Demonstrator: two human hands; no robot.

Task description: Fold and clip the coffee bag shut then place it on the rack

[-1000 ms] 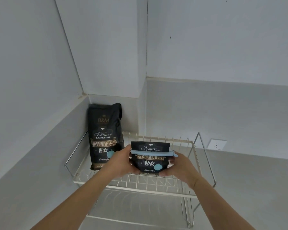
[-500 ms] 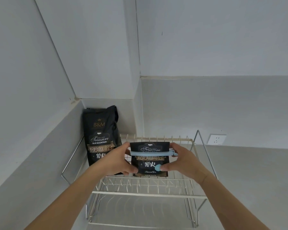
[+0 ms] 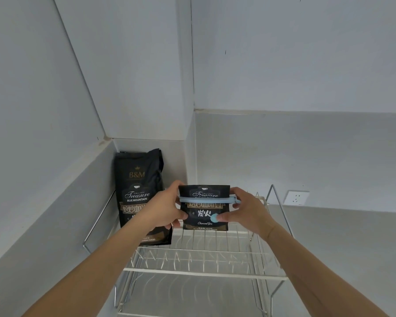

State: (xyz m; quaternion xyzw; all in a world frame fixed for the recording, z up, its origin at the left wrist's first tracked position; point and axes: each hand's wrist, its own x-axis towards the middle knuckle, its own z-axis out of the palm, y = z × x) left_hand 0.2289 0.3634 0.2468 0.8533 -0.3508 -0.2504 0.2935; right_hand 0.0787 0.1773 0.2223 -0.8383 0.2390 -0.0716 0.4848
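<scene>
**A:** status on the folded coffee bag [image 3: 204,208]?

**B:** I have it in both hands over the top tier of the wire dish rack [image 3: 206,269]. Left hand [image 3: 162,212] is wrapped on its left edge, right hand [image 3: 247,212] on its right edge, thumbs across the front. Two-sided hold keeps it upright and square to the rack.

**A:** clip on?

**B:** yes. Blue sealing clip [image 3: 207,199] runs across the full width just under the folded top, so the fold looks locked. Label faces me.

**A:** touching the rack yet?

**B:** can't tell. Bottom edge sits right at the wires, contact hidden from this angle. I judge it's the set-down step.

**A:** why that spot?

**B:** the taller coffee bag [image 3: 140,197] already stands in the back-left corner, leaning toward the wall. I'm holding mine just beside it on the right, apart from it, over open wires.

**A:** risk?

**B:** short bag on spaced wires, could tip once I let go.
</scene>
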